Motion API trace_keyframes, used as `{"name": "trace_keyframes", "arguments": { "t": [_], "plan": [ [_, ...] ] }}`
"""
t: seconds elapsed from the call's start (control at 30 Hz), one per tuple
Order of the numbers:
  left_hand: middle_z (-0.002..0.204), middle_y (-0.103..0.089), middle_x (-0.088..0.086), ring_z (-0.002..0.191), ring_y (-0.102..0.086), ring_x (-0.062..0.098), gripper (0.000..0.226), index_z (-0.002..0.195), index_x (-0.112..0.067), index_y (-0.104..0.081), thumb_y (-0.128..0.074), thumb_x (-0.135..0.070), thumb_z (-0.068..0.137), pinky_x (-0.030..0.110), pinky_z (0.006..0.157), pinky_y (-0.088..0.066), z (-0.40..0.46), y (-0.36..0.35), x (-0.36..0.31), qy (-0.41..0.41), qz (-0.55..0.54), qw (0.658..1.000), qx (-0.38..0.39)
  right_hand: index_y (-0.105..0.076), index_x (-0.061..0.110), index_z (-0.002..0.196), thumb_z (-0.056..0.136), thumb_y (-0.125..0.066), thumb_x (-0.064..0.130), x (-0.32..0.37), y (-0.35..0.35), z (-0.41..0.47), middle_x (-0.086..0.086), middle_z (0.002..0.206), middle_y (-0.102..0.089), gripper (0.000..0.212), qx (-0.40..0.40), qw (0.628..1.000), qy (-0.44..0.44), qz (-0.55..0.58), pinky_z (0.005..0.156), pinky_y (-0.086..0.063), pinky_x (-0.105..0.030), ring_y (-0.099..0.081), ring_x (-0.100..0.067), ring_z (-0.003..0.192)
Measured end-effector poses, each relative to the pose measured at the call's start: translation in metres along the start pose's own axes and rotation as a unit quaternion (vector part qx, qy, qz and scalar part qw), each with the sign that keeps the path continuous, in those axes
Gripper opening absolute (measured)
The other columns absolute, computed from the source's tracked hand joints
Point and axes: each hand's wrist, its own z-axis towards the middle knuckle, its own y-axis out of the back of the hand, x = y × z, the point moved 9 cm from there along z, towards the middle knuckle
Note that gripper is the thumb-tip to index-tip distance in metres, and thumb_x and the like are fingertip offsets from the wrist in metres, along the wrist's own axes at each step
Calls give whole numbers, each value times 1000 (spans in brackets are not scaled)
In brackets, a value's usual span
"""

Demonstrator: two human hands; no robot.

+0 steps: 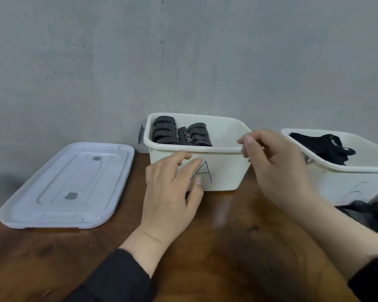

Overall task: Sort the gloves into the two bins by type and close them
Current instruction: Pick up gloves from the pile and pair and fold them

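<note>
A white bin marked "A" (225, 173) stands against the wall and holds patterned black-and-grey gloves (179, 132). To its right a second white bin (345, 182) holds plain black gloves (327, 147). Both bins are uncovered. A white lid (70, 186) lies flat on the table at the left. My left hand (172, 192) hovers in front of bin A with fingers apart, holding nothing. My right hand (277, 164) is at bin A's front right corner, fingers loosely curled and empty.
The wooden table (216, 247) ends at a grey concrete wall (183, 51) right behind the bins. A dark object (367, 210) lies at the right edge in front of the second bin. Black sleeves cover both forearms.
</note>
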Motion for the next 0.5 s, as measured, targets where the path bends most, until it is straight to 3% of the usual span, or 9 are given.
{"name": "trace_keyframes", "arguments": {
  "t": [0.07, 0.13, 0.23, 0.3, 0.37, 0.5],
  "plan": [
    [123, -57, 4, 104, -55, 21, 35, 125, -14, -64, -54, -24, 93, 39, 92, -40, -7, -19, -29, -10, -36, 998, 56, -70, 25, 94, 101, -53, 29, -29, 17, -45, 17, 88, -65, 18, 30, 999, -25, -37, 68, -48, -21, -62, -7, 81],
    [129, -51, -4, 110, -52, 15, 39, 134, -20, -58, -49, -31, 97, 38, 95, -45, -17, -45, -62, 2, -65, 986, 157, -69, 32, 100, 99, -55, 30, -64, 34, -86, 22, 97, -64, 14, 66, 992, -67, -86, 76, -50, -20, -62, -3, 89],
    [147, -37, -18, 125, -44, 4, 52, 153, -41, -24, -41, -39, 103, 30, 105, -44, -42, -91, -97, 65, -101, 943, 311, -68, 31, 110, 99, -59, 27, -100, 61, -132, 26, 104, -61, 15, 95, 982, -89, -137, 82, -53, -23, -62, 1, 98],
    [146, -40, -18, 118, -51, 3, 59, 154, -43, -13, -41, -35, 103, 29, 99, -49, -53, -113, -118, 92, -116, 927, 345, -68, 29, 115, 100, -60, 24, -113, 79, -152, 25, 108, -60, 18, 113, 978, -86, -154, 84, -54, -23, -62, 0, 100],
    [141, -45, -16, 108, -55, 4, 59, 154, -41, -15, -41, -30, 104, 28, 93, -51, -59, -131, -138, 107, -124, 919, 358, -66, 27, 119, 101, -58, 23, -123, 94, -167, 21, 111, -61, 19, 124, 975, -84, -163, 87, -53, -24, -62, -2, 102],
    [136, -51, -10, 109, -56, 7, 54, 155, -35, -24, -39, -23, 104, 30, 93, -51, -64, -162, -174, 142, -138, 910, 365, -68, 21, 120, 102, -57, 22, -134, 108, -180, 15, 111, -65, 21, 101, 977, -95, -159, 90, -51, -23, -61, -2, 102]
  ]
}}
